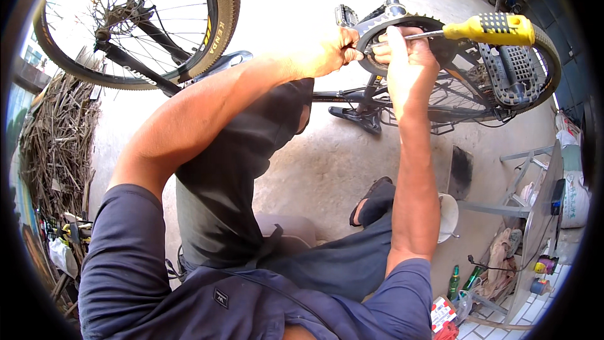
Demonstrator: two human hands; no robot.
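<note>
A screwdriver (491, 29) with a yellow and black handle lies across my right hand (409, 63), its handle to the right. The fingers of that hand are closed round its metal shaft, and the shaft's end reaches the inside of the chainring (366, 27). At the chainring's left edge my left hand (330, 51) is closed, thumb and fingertips pinched together. Whatever lies between them is too small to make out. The bicycle appears upside down, its saddle (356, 119) on the floor. A large pedal (511, 75) is right of my right hand.
The front wheel (220, 22) stands upper left, beyond my left forearm. A brushwood pile (60, 145) lines the left side. On the right are a leaning round tabletop with metal legs (535, 233), green bottles (453, 282) and a white container (448, 217).
</note>
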